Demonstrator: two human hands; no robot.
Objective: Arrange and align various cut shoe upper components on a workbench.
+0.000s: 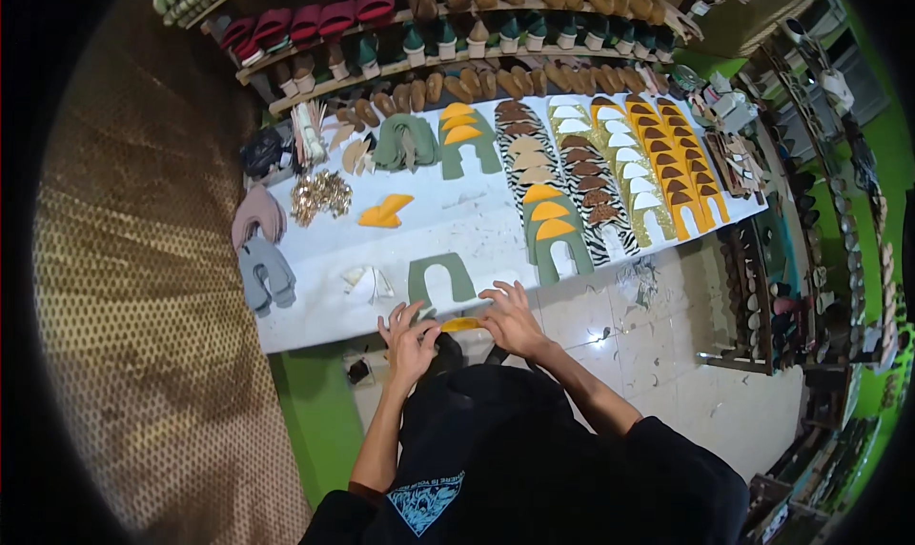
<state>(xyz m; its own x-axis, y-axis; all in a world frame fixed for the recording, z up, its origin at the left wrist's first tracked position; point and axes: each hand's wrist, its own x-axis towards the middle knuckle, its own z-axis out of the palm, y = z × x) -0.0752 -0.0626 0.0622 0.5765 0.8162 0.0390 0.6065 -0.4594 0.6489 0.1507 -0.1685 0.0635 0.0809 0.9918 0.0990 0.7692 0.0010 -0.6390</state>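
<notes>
Between my two hands a small yellow fabric piece (461,325) is stretched level, just off the table's near edge. My left hand (410,343) pinches its left end with the thumb and a finger, the other fingers raised. At the other end my right hand (515,322) grips it in the same way. A green U-shaped fabric piece (420,284) lies flat on the table right beyond my hands. White cut pieces (367,284) are to its left, and a few loose yellow pieces (385,211) lie farther back.
The white-covered table (329,331) carries overlapping rows of U-shaped pieces, including zebra-patterned pieces (599,202) and orange ones (681,164). Grey pieces (267,273) and a gold scrap pile (320,198) are at left. Shoe shelves (429,59) stand behind; a rack (748,297) stands at right.
</notes>
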